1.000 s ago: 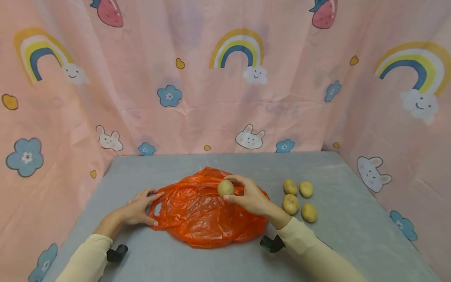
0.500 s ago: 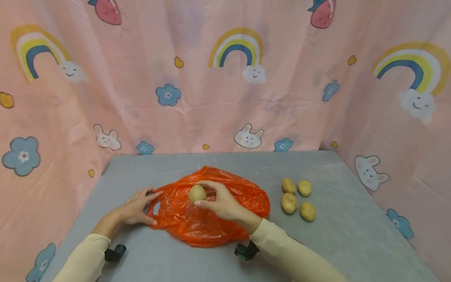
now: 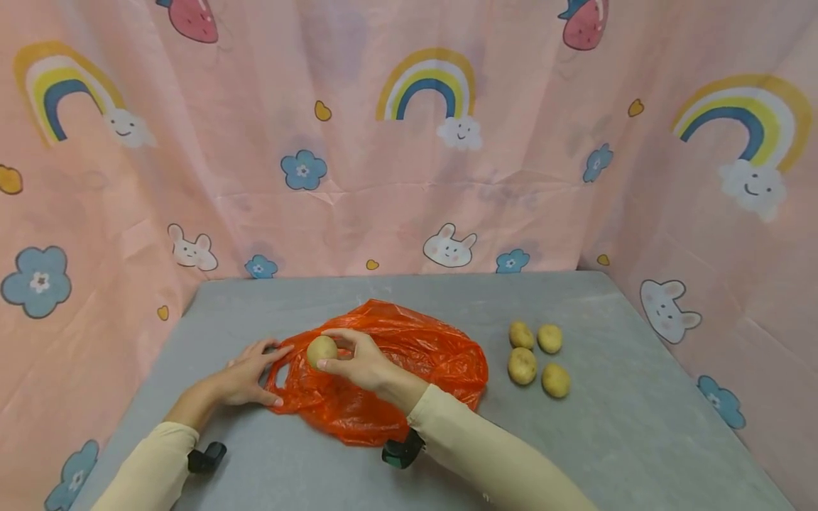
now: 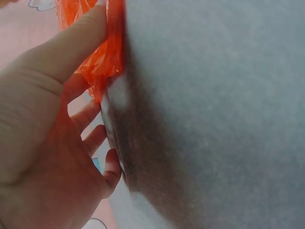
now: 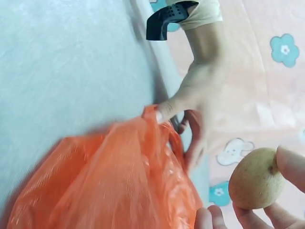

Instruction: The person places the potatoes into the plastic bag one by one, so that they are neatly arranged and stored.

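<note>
My right hand [image 3: 365,360] pinches a round yellow potato [image 3: 322,352] between thumb and fingers, over the left part of an orange-red plastic bag [image 3: 409,341]. In the right wrist view the potato [image 5: 256,179] is near the lower right, with fingertips around it. My left hand [image 3: 245,376] is at the bag's left end by the handle loop, thumb and fingers spread apart and touching the plastic. Seen from the left wrist, the thumb lies along the bag [image 4: 114,43], and the other fingers reach past its far side. The bag lies crumpled and flattened on the table.
Several potatoes [image 3: 522,366] sit in a loose group on the grey table [image 3: 626,426], right of the bag. A pink patterned curtain [image 3: 409,170] hangs behind and on both sides. Black wrist mounts [image 3: 402,448] stick out below the sleeves.
My right hand has carried the potato leftward across the bag toward the left hand. The left hand has stayed at the handle end. The view has shifted slightly.
</note>
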`<state>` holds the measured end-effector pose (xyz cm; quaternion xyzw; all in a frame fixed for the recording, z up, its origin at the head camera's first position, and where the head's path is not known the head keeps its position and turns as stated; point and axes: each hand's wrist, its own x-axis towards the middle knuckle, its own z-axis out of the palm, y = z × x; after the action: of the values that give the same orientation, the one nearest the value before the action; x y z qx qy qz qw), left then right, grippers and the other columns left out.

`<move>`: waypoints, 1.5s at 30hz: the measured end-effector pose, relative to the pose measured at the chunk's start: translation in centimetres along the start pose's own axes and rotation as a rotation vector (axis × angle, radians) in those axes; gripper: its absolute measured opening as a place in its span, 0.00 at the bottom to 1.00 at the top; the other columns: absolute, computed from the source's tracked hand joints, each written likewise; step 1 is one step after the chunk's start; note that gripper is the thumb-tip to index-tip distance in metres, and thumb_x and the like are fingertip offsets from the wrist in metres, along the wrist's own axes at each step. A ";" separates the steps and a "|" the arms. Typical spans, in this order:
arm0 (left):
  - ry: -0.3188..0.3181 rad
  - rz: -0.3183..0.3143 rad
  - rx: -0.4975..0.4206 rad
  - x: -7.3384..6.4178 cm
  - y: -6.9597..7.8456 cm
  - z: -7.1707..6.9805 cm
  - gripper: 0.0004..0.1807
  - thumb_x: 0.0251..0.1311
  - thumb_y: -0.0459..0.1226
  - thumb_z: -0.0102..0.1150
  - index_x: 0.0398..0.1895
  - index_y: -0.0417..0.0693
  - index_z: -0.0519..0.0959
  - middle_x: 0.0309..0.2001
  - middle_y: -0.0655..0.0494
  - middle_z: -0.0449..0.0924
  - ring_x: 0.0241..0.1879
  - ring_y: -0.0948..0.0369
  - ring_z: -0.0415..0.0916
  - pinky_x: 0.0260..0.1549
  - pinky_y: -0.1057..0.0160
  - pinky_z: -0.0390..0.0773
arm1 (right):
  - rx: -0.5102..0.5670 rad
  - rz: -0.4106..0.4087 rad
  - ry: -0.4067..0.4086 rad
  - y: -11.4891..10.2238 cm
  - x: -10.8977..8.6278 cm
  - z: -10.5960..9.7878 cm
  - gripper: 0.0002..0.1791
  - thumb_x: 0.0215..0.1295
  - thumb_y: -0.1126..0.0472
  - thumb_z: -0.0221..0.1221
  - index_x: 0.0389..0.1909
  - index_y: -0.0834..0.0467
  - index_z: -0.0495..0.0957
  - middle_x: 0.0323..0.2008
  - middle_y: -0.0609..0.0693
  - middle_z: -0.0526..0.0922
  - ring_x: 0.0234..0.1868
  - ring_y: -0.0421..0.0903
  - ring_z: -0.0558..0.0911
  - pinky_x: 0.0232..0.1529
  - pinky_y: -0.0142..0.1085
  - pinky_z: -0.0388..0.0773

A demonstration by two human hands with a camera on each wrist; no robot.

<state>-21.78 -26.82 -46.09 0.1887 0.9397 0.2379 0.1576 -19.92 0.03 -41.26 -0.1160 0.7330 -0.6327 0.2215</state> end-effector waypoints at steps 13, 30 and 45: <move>-0.025 -0.014 0.001 0.4 -0.3 0.0 0.56 0.48 0.52 0.78 0.78 0.47 0.60 0.74 0.36 0.52 0.73 0.33 0.48 0.59 0.18 0.50 | -0.103 0.099 0.106 0.7 3.7 3.0 0.29 0.62 0.64 0.69 0.65 0.53 0.76 0.63 0.55 0.76 0.55 0.50 0.80 0.56 0.46 0.80; -0.008 0.004 0.006 0.0 -0.3 0.0 0.55 0.48 0.53 0.77 0.78 0.48 0.61 0.75 0.35 0.52 0.73 0.33 0.48 0.58 0.19 0.51 | -0.300 0.119 0.164 1.9 5.0 4.5 0.28 0.58 0.65 0.72 0.60 0.53 0.78 0.62 0.53 0.78 0.53 0.52 0.80 0.51 0.44 0.80; 0.001 0.012 -0.005 0.1 -0.4 0.2 0.55 0.48 0.53 0.77 0.78 0.48 0.61 0.74 0.36 0.53 0.73 0.33 0.48 0.58 0.17 0.48 | -0.355 0.163 0.151 2.6 5.8 4.6 0.23 0.54 0.60 0.76 0.50 0.49 0.78 0.47 0.50 0.78 0.47 0.49 0.75 0.47 0.42 0.76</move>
<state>-21.92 -27.05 -46.47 0.1937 0.9381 0.2412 0.1560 -22.55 -6.21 -45.27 -0.0457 0.8544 -0.4806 0.1923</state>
